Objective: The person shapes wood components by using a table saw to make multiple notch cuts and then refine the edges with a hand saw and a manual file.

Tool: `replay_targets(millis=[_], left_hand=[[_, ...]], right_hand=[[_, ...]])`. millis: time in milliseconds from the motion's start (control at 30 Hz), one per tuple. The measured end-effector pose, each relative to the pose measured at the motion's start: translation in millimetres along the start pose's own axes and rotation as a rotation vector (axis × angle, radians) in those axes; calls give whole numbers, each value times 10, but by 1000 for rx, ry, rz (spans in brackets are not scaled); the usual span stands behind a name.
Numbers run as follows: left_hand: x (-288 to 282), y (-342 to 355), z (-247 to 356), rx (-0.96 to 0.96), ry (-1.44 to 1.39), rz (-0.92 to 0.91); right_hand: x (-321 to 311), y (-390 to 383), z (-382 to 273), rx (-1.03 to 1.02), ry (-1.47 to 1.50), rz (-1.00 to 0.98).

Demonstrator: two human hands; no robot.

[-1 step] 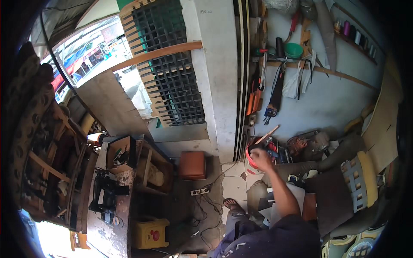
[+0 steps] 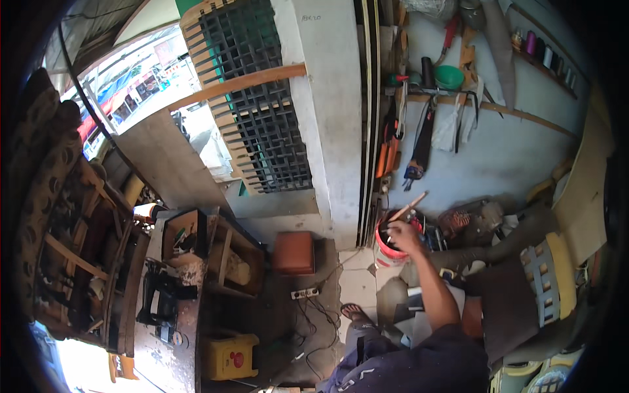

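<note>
**Right hand in tool bucket, floor level, workshop corner**

Red-rimmed bucket standing on the floor at the foot of the pale blue wall, just beside the grey pillar. Packed with tools; one wooden handle slanting up and out over the rim. Right hand reached in over the rim among the contents, fingers curled down; whether clenched on anything cannot be told, too small to resolve. Left hand not seen.

Advice for the step: steady the bucket against tipping, single out one handle before pulling, draw it straight up clear of the neighbours, keep fingers away from any blade or point hidden below.

Surroundings: bare concrete floor, cluttered. Power strip with trailing cables near the sandalled foot, a trip hazard. Brown stool close left of the pillar. Yellow machine lower left. Wooden workbench laden with oddments. Hand tools hung on a wall rack; green bowl on it. Dark lattice panel propped by the bright street opening.
</note>
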State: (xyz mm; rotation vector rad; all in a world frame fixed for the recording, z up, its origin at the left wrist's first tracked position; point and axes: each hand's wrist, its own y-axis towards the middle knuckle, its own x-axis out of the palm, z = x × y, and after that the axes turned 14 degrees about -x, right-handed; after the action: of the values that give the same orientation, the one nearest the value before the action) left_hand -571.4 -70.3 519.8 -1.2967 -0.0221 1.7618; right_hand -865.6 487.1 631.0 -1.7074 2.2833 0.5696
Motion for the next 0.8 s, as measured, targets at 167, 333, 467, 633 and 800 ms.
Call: replay_targets(millis=[167,333,467,633,800], left_hand=[[671,312,353,143,182,159],[1003,440,253,699,439,678],[1036,679,536,942,534,474],[734,755,706,506,449,-89],[617,435,735,-579,-382,-442]], right_hand=[[-1339,1548,828,-16,-285,264],[-1758,2809,790,-145,-229,711],[-2142,3413,869,-155,-295,815],[-2347,3764,896,-405,55,399],[-3000,3589,1299,-483,245,436]])
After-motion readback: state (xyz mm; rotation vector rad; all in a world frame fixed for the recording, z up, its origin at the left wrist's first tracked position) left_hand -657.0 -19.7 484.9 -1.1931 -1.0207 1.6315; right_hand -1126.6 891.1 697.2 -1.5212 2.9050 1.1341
